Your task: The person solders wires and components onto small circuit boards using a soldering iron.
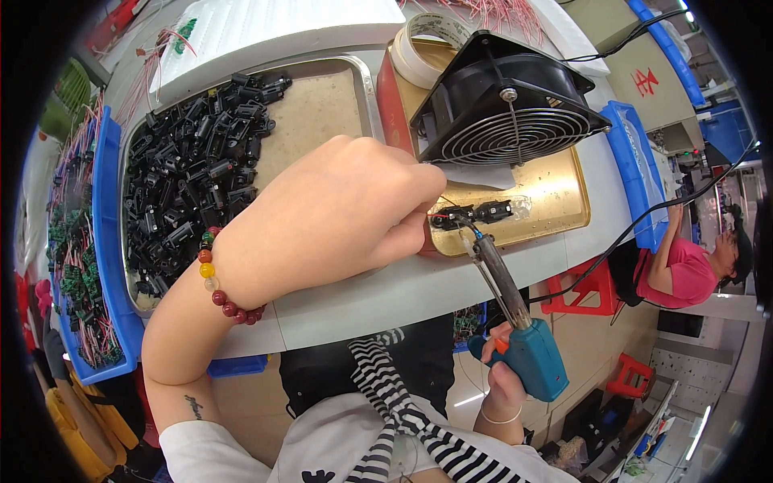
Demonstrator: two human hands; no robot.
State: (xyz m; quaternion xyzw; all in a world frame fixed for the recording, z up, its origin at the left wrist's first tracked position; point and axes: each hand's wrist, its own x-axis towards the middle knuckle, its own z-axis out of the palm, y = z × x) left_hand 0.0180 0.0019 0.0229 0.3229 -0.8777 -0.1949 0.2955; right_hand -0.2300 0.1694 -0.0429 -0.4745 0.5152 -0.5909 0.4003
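My left hand [346, 209] reaches across the bench with its fingers closed in a pinch. Thin wires [439, 216] run from its fingertips to a small black plastic part [455, 216]; the pinch itself is mostly hidden behind the hand. Another such black part [493, 211] lies close by on the gold metal tray [555, 225]. In my right hand [506, 382] is a soldering gun [531, 354] with a teal handle and orange trigger. Its hot end points up and left, with the tip at the wired black part.
A black fan [515, 101] with a wire guard stands over the gold tray, beside a tape roll [427, 48]. Many black parts fill a metal tray [366, 88] at left. Blue bins [105, 241] flank the bench. A black cable [644, 213] crosses the right. A person [684, 270] sits there.
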